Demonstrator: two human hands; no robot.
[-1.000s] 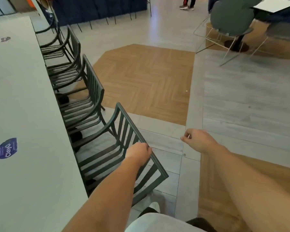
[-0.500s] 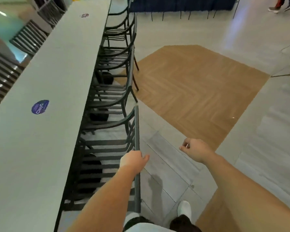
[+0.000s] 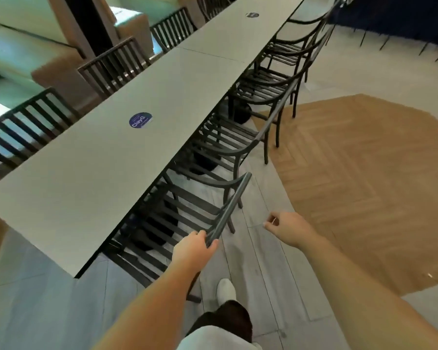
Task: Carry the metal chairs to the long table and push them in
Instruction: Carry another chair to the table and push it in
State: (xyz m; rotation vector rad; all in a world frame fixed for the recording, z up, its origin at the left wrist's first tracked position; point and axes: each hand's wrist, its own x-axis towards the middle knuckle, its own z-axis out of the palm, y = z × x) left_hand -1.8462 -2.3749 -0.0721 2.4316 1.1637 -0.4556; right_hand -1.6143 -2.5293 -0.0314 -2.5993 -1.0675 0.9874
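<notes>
A long grey table [image 3: 91, 173] runs from the lower left to the upper right. The nearest dark metal chair [image 3: 187, 213] stands at its near end, seat partly under the tabletop. My left hand [image 3: 192, 251] grips the near end of that chair's top backrest rail. My right hand [image 3: 286, 228] hovers over the floor to the right of the chair, fingers loosely curled with nothing in them. Several more metal chairs [image 3: 271, 97] line the same side of the table further back.
More dark chairs [image 3: 111, 64] stand along the table's far side. A round blue sticker [image 3: 140, 120] lies on the tabletop. Wood-pattern flooring [image 3: 364, 185] spreads to the right and grey tiles lie under me. My white shoe [image 3: 225, 290] is near the chair's leg.
The view has swung left, so the table now runs diagonally. The chair in my left hand has turned square to the table and sits further under it. My right hand stays free.
</notes>
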